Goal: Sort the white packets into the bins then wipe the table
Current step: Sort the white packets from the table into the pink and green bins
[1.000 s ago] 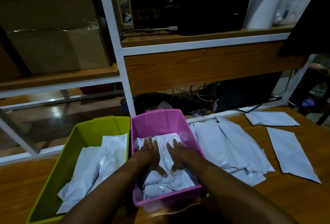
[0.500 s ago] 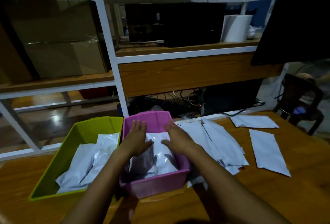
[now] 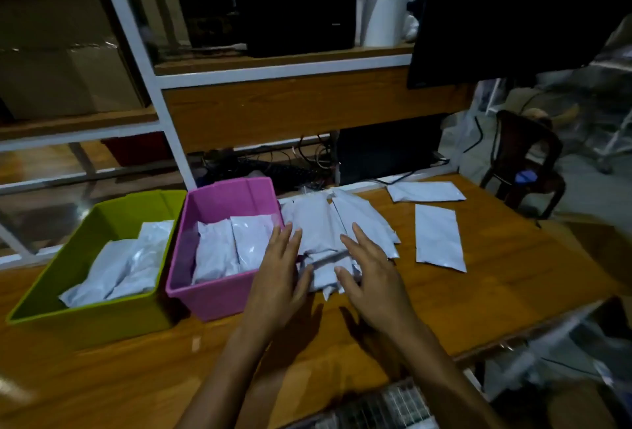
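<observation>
A pink bin (image 3: 205, 295) holds several white packets (image 3: 232, 247). To its left a green bin (image 3: 85, 319) holds more white packets (image 3: 119, 264). A loose pile of white packets (image 3: 328, 223) lies on the wooden table just right of the pink bin. My left hand (image 3: 278, 274) hovers open over the pile's left edge, fingers spread. My right hand (image 3: 369, 274) is open over the pile's near right part. Neither hand grips anything. Two single packets lie further right, one flat (image 3: 439, 238) and one behind it (image 3: 425, 191).
The wooden table (image 3: 496, 291) ends at the right, with a dark chair (image 3: 526, 161) beyond. A white-framed shelf (image 3: 164, 107) stands behind the bins, with cardboard boxes, black equipment and cables. A black monitor (image 3: 506, 11) hangs at upper right.
Both hands came out of the pink bin and moved right, over the loose pile. The packets they pressed stay in the pink bin. The camera view shifted right.
</observation>
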